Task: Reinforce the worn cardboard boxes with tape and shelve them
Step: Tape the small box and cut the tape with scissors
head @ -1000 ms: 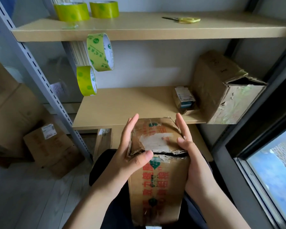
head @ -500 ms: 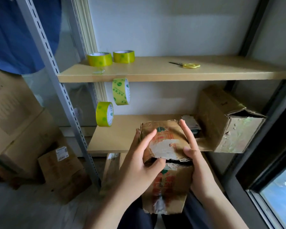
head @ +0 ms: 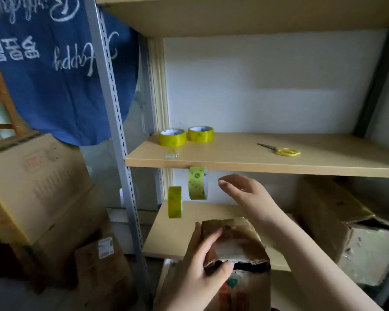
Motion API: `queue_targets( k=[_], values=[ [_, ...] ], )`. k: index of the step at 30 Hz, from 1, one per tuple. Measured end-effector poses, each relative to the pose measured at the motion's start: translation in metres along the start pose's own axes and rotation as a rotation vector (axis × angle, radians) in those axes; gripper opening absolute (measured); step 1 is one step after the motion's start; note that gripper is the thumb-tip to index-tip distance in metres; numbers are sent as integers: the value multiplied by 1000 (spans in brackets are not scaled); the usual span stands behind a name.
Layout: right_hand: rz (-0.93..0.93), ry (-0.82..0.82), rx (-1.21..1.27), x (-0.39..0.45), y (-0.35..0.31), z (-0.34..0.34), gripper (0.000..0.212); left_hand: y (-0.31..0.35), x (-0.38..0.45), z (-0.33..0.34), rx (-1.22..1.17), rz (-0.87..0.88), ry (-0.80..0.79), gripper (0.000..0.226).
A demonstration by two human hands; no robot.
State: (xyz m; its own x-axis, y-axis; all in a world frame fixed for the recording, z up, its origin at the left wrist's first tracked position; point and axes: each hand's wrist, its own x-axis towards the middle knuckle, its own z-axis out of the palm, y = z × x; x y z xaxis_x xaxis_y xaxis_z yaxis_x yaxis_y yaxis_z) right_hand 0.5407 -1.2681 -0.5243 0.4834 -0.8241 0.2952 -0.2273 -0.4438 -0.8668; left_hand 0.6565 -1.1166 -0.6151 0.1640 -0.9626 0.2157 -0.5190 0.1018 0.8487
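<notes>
Worn cardboard box (head: 238, 250), at 6 o'clock in the frame, in front of the lower shelf (head: 180, 232). Left hand (head: 202, 265) grips its torn top flap, thumb curled over the ragged edge. Right hand (head: 245, 191) is raised clear of the box, fingers loosely extended and empty, just right of a hanging tape roll (head: 197, 183); a second hanging roll (head: 174, 205) lies at its 8 o'clock. On the middle shelf (head: 234, 162): two flat tape rolls (head: 173, 137) at 11 o'clock, yellow-handled scissors (head: 281, 150) at 1 o'clock. A larger battered box (head: 337, 221) sits at 4 o'clock.
</notes>
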Motion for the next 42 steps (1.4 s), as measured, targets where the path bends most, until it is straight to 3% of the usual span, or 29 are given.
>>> queue_targets(
  k=[4, 9, 11, 13, 18, 21, 23, 27, 31, 42],
  values=[
    [31, -73, -71, 36, -13, 33, 30, -5, 2, -13, 57, 0, -2, 64],
    [59, -104, 70, 44, 2, 60, 25, -5, 8, -27, 205, 68, -82, 77],
    [27, -105, 85, 39, 9, 64, 22, -6, 14, -37, 157, 80, -144, 79],
    [1, -107, 110, 35, 14, 67, 17, -2, 25, -47, -9, -14, -130, 71],
    [-15, -65, 184, 31, 15, 72, 20, 3, 85, -56, -181, -129, 500, 21],
    [-6, -26, 140, 31, 14, 76, 22, 17, 127, -73, -222, -250, 603, 24],
    [0, 11, 101, 30, 15, 77, 23, 29, 153, -83, -283, -371, 534, 31],
    [-35, 36, 91, 29, 12, 77, 25, 48, 183, -94, -443, -633, 231, 51],
    [-92, 89, 130, 26, 5, 76, 26, 52, 189, -101, -535, -700, 97, 33],
    [-176, 153, 185, 25, 2, 71, 45, 72, 188, -108, -440, -681, 103, 21]
  ],
)
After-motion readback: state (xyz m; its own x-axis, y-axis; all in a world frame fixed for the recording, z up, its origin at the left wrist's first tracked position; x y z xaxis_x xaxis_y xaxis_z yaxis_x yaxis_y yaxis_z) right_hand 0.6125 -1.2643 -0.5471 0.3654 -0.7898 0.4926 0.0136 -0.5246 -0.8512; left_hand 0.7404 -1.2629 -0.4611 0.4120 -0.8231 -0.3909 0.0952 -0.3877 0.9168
